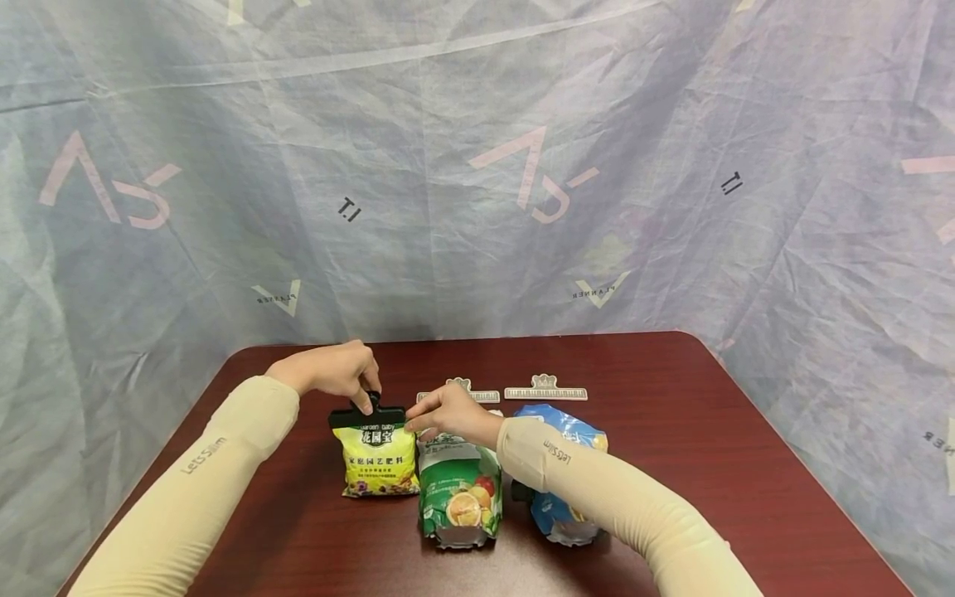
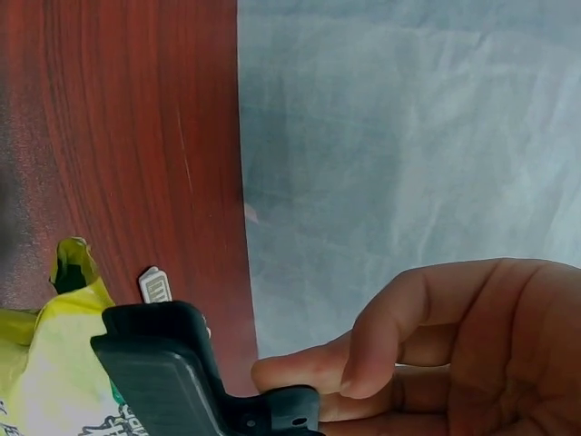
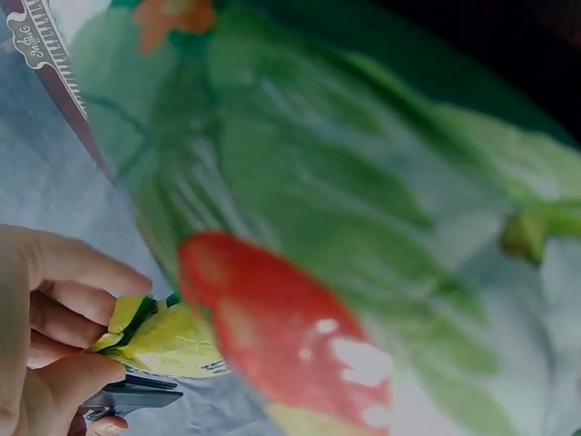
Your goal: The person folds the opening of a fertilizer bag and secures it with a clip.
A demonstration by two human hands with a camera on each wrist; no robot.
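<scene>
A yellow fertilizer bag [image 1: 379,466] stands on the left part of the table, its printed front toward me. My left hand [image 1: 336,371] pinches the handle of a wide black bag clip [image 1: 367,416] between thumb and fingers. The clip lies across the bag's top edge in the head view; in the left wrist view its jaws [image 2: 163,372] show a gap beside the yellow plastic. My right hand [image 1: 457,414] pinches the bag's upper right corner, seen as a folded yellow edge [image 3: 172,341] in the right wrist view. That hand reaches over a green bag with fruit pictures [image 1: 457,489].
Right of the green bag lies a blue bag [image 1: 555,514], partly under the right forearm, with a dark piece [image 1: 521,492] at its left side. Two pale ruler-like clips [image 1: 546,390] lie behind the bags. A grey cloth [image 1: 418,207] hangs behind the table [image 1: 694,431].
</scene>
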